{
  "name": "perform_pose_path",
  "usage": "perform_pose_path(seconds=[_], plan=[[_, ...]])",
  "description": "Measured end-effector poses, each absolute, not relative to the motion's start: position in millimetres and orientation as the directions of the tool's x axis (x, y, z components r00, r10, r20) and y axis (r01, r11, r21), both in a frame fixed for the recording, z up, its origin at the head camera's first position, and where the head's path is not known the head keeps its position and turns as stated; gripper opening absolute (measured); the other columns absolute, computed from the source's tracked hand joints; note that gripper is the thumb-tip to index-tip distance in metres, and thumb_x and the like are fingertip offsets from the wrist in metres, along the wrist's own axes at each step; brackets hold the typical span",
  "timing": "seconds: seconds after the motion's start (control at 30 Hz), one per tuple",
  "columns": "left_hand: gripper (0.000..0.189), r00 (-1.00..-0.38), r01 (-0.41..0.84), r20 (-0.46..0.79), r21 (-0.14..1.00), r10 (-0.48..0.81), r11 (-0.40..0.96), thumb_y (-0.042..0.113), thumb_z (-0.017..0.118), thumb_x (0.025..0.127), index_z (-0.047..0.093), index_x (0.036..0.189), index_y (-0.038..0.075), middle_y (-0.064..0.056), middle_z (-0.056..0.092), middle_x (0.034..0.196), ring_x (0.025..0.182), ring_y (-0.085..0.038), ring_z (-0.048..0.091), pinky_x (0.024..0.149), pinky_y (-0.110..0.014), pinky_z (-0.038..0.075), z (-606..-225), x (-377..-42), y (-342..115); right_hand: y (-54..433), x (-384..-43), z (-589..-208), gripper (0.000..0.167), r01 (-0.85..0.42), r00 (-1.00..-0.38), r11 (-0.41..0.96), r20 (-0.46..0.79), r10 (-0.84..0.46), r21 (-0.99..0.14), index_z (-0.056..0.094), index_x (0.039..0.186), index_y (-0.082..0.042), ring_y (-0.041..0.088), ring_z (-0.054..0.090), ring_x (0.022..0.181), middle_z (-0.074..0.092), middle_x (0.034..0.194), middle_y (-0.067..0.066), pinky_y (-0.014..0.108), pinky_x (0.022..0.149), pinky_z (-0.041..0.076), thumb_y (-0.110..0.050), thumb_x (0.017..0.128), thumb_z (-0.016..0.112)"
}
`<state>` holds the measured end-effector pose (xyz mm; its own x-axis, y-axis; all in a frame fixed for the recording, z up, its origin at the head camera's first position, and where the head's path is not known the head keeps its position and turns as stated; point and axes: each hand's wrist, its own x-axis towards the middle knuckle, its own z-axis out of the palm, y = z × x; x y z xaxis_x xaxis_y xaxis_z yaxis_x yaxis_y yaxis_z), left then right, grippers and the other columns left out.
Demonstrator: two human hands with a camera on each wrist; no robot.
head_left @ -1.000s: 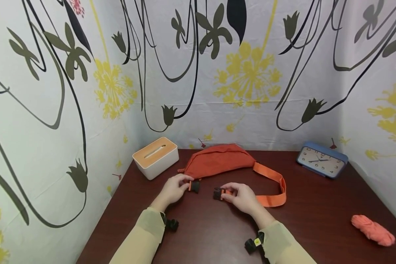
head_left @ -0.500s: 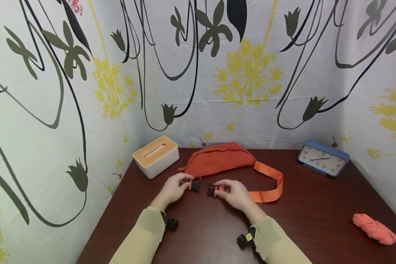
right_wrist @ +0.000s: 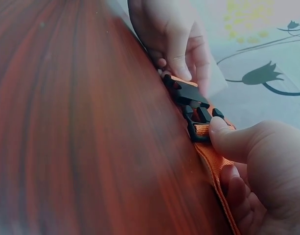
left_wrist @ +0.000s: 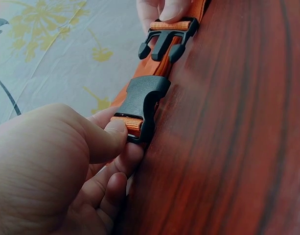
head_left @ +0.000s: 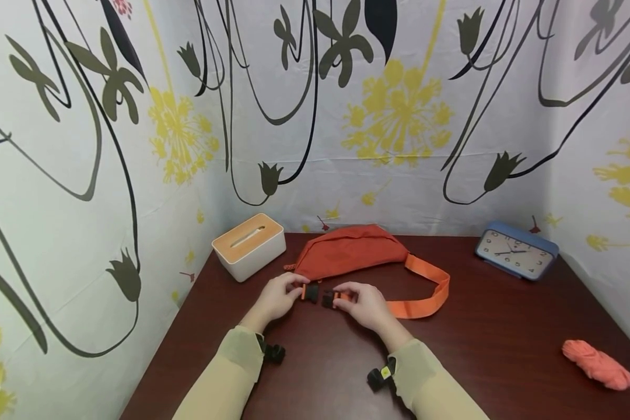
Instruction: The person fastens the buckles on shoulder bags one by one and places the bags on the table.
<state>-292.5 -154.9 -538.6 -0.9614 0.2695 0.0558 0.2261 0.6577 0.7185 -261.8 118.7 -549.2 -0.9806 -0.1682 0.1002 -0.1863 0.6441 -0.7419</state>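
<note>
An orange-red waist bag (head_left: pixel 352 252) lies toward the back of the dark wooden table, its orange strap (head_left: pixel 425 306) looping round on the right. My left hand (head_left: pixel 277 297) pinches the black socket half of the buckle (left_wrist: pixel 142 100) at its webbing end, thumb on top. Between the thumb and fingers of my right hand (head_left: pixel 364 303) is the pronged buckle half (left_wrist: pixel 164 41), on the strap's end. Both halves face each other in line, a small gap apart in the left wrist view. In the right wrist view the prongs (right_wrist: pixel 203 115) point at the socket half (right_wrist: pixel 189 93).
A white tissue box with a wooden lid (head_left: pixel 249 248) stands at the back left. At the back right sits a blue alarm clock (head_left: pixel 517 251). A coral yarn skein (head_left: pixel 597 364) lies near the right edge. Patterned cloth walls (head_left: pixel 315 128) border the table (head_left: pixel 315 373).
My right hand has moved left with the pronged buckle half, narrowing the gap to the socket half. The strap loop has shifted slightly left. My left hand has stayed nearly still.
</note>
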Motion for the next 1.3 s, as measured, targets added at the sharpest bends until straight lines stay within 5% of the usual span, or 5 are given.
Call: perform_pose_path(seconds=[1.3], plan=[[0.026,-0.964,0.221,0.060,0.719,0.258,0.659,0.013,0.073,0.107,0.079,0.123,0.033,0.003,0.075,0.130,0.099,-0.015,0.067,0.093,-0.045,0.058,-540,-294,-154,101,-267,-548,0.021,-0.167,-0.985,0.617,0.109,-0.131,-0.769,0.083,0.121,-0.028,0.012,0.062,0.065,0.075,0.079,-0.013,0.031,0.062,0.049,-0.035,0.102,0.081]])
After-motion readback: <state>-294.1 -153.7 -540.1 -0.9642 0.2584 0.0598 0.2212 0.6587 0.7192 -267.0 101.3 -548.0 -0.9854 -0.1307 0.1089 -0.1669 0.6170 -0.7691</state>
